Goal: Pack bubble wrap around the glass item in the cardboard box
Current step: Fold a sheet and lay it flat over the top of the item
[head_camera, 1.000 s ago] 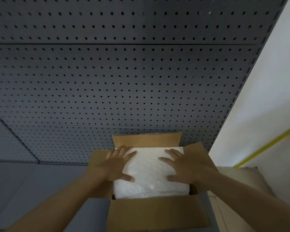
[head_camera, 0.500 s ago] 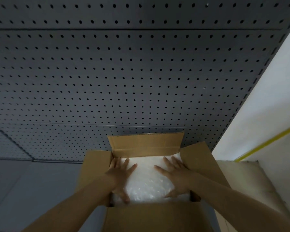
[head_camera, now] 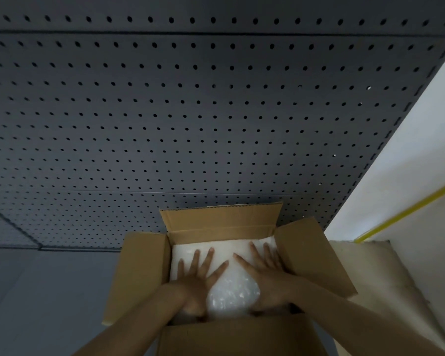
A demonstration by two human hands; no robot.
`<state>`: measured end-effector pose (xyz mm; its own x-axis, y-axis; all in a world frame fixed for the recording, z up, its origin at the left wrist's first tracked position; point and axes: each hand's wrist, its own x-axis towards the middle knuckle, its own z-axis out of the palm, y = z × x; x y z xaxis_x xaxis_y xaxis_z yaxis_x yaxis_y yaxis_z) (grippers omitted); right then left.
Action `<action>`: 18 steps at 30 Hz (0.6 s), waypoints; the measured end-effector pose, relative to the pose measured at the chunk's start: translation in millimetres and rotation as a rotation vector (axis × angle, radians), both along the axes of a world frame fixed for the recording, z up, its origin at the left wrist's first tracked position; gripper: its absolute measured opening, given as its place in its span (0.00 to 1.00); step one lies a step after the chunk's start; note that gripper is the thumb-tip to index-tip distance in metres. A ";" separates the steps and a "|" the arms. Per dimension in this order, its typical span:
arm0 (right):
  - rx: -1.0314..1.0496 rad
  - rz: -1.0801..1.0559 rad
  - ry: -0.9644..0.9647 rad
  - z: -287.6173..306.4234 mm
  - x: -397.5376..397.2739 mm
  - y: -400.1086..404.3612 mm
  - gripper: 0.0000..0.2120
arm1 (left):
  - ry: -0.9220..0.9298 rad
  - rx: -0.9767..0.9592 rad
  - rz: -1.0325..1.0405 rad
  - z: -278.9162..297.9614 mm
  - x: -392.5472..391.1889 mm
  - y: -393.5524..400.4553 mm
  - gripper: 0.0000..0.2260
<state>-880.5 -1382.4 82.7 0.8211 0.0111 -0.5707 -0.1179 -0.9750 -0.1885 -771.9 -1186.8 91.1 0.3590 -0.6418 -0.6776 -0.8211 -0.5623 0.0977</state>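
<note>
Both hands flat in the cardboard box [head_camera: 316, 255], I'm seeing: left hand [head_camera: 198, 278] and right hand [head_camera: 269, 274] are pressing palm-down on the bubble wrap [head_camera: 233, 291], fingers spread wide, gripping nothing. Wrap is filling the box opening wall to wall. Glass item isn't showing, can't tell where it's sitting under the wrap. All four flaps are standing open. Box is sitting near a grey pegboard [head_camera: 190, 111], white wall [head_camera: 406, 155] on the right.

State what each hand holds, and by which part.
Nothing is gripped: left hand and right hand lie flat, fingers spread, pressing the bubble wrap's top inside the cardboard box.
</note>
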 end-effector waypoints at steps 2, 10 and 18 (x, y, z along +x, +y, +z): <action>-0.003 -0.004 -0.011 -2.9 -0.5 1.4 0.57 | -0.022 -0.019 0.009 -5.5 -1.3 0.7 0.53; -0.029 -0.011 -0.027 -0.5 -5.9 1.1 0.55 | -0.035 -0.017 0.018 -1.7 -5.4 1.8 0.51; -0.272 -0.066 -0.373 34.5 -34.5 1.4 0.35 | -0.045 0.016 -0.031 21.4 -5.1 15.2 0.46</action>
